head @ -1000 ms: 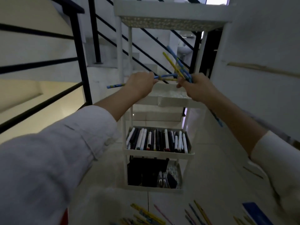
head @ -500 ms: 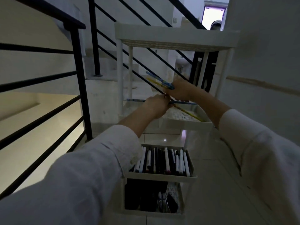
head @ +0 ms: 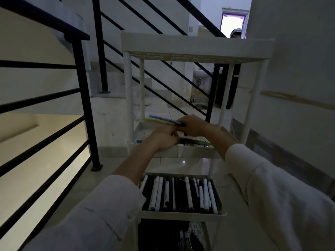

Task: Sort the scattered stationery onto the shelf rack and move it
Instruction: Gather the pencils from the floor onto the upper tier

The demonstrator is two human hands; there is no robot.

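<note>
A white plastic shelf rack (head: 197, 45) with several tiers stands in front of me. My right hand (head: 194, 126) grips a bunch of blue and yellow pencils (head: 161, 120) lying level over the second tier (head: 195, 152). My left hand (head: 164, 138) is just below it, its curled fingers at a blue pencil (head: 139, 141) lying on that tier. Another pencil (head: 197, 142) lies along the tier's front. The tier below holds a row of white and dark markers (head: 179, 193). Dark items (head: 163, 234) fill the bottom tier.
A black stair railing (head: 81, 98) runs along the left, close to the rack. A white wall (head: 299, 78) closes the right side. Tiled floor (head: 116, 160) surrounds the rack. Stairs rise behind it, and a person's head (head: 235, 33) shows in a lit doorway.
Both hands have come down from above the second tier to just over it. The pencils, fanned out before, now lie level in my right hand. The camera has tilted up.
</note>
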